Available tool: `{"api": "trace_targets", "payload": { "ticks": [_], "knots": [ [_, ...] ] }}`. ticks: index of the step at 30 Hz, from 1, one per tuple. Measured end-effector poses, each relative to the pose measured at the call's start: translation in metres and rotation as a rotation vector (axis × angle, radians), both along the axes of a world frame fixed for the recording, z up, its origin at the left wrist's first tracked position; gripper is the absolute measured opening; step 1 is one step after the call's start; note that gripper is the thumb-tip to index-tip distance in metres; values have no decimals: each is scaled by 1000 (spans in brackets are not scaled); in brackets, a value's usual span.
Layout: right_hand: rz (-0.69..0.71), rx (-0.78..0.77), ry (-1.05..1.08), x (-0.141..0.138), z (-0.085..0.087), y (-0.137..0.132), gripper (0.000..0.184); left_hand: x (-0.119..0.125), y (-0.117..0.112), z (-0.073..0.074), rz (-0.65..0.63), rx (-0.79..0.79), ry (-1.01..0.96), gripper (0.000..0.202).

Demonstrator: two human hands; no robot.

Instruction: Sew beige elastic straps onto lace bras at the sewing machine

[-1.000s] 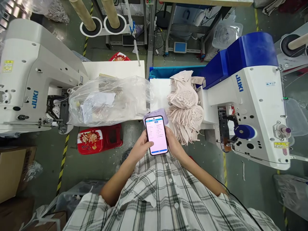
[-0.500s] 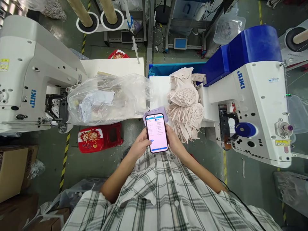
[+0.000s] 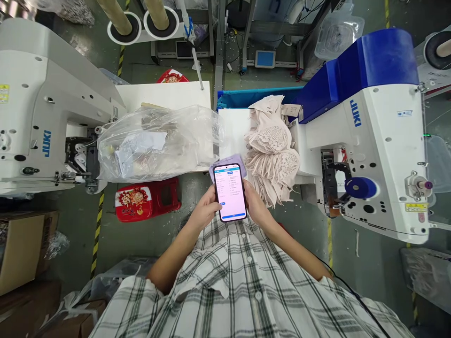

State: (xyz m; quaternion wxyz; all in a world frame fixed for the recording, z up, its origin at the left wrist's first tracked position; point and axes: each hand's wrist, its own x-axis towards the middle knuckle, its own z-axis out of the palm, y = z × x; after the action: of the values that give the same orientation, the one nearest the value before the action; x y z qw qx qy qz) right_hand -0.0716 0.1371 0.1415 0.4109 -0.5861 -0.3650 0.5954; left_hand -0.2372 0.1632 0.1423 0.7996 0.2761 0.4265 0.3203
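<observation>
A smartphone [image 3: 230, 193] with a lit page of text is held upright before my chest. My left hand [image 3: 206, 209] grips its left side, the thumb resting over the lower left of the screen. Along the right edge, my right hand [image 3: 254, 202] is closed round the phone, its fingers mostly hidden behind. A pale purple paper slip [image 3: 235, 161] shows behind the top of the phone; whether a hand touches it I cannot tell. Just right of it, a pile of beige lace bra pieces [image 3: 271, 145] lies on the white table [image 3: 230, 129].
White JUKI sewing machines stand on both sides, a left one [image 3: 45, 112] and a right one with a blue cover [image 3: 380, 141]. A clear plastic bag [image 3: 186, 136] with papers covers the left tabletop. Below it sits a red stool [image 3: 136, 204]. A blue cloth bin [image 3: 239, 99] lies behind the table.
The view has shifted very slightly. Both hands keep the phone in the same hold, and the left thumb stays at the lower left of the screen.
</observation>
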Motion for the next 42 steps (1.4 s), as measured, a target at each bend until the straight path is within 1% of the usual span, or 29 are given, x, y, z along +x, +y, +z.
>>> {"api": "trace_targets", "payload": {
  "ticks": [4, 9, 13, 17, 22, 24, 28, 33, 37, 42],
  "knots": [
    [5, -7, 11, 0, 2, 0, 63, 2, -1, 2, -12, 6, 32, 58],
    [6, -34, 20, 0, 3, 0, 64, 3, -1, -1, -3, 14, 53, 58],
    [-6, -16, 33, 1, 1, -1, 62, 2, 0, -2, -13, -5, 18, 60],
    [-19, -18, 24, 0, 0, -1, 62, 2, -3, -4, -30, 20, -2, 69],
    [-73, -12, 57, 1, -4, 2, 62, 4, -14, -14, -135, 84, 13, 90],
    [-80, -8, 79, 1, -6, 3, 61, 5, -16, -17, -163, 115, 35, 94],
    [-90, -4, 101, 2, -8, 4, 60, 7, -15, -16, -168, 165, 77, 91],
    [-100, 1, 107, 4, -5, 5, 59, 11, -13, -15, -171, 211, 125, 91],
    [-102, 2, 105, 6, -4, 6, 58, 11, -12, -17, -158, 213, 85, 89],
    [-108, 24, 120, 7, -7, 7, 55, 11, -9, -18, -160, 187, 56, 88]
  ]
}}
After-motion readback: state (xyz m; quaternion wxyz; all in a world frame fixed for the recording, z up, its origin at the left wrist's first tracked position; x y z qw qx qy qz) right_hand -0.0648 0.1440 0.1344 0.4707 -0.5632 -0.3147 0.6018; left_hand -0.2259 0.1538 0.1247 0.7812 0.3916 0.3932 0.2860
